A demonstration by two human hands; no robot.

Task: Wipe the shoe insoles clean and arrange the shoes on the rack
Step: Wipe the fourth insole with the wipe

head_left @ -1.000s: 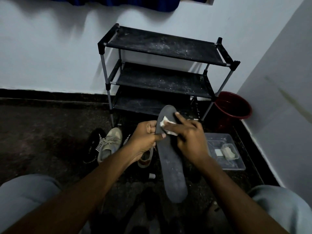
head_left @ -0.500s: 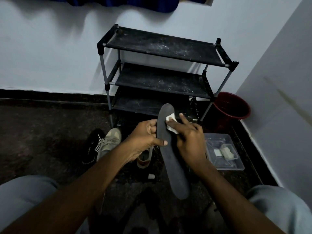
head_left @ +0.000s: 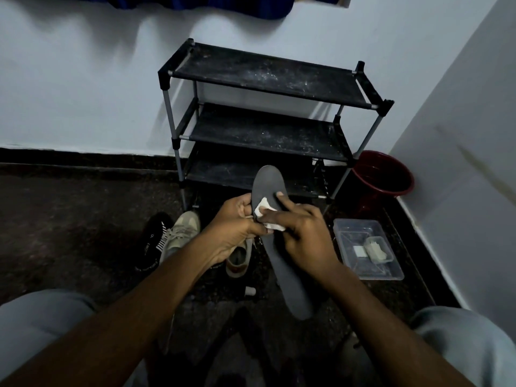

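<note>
Two hands are working in front of me, low over a dark floor. The left hand (head_left: 237, 222) is gripping the grey insole (head_left: 291, 289) by its left edge, fingers curled round it. The right hand (head_left: 304, 233) is pressing a white wipe (head_left: 265, 210) flat against the insole's upper face with outstretched fingers, the index finger reaching past the wipe onto the bare surface. The insole is hanging lengthwise between the knees, one rounded end pointing up toward the shoe rack (head_left: 268, 82) and the other down toward me.

I am seeing the rack standing against the pale wall, its three dark shelves speckled with dust. A beige sneaker (head_left: 183, 233) is lying on the floor left of the hands, touching a black shoe (head_left: 152, 241) with white stripes. Another beige shoe (head_left: 237, 261) is showing partly beneath the left wrist. A clear plastic tray (head_left: 349, 263) is sitting on the floor to the right, holding what are possibly folded wipes, though the light is too dim for me to be sure. A red bucket (head_left: 382, 174) is standing in the corner beside the rack.
</note>
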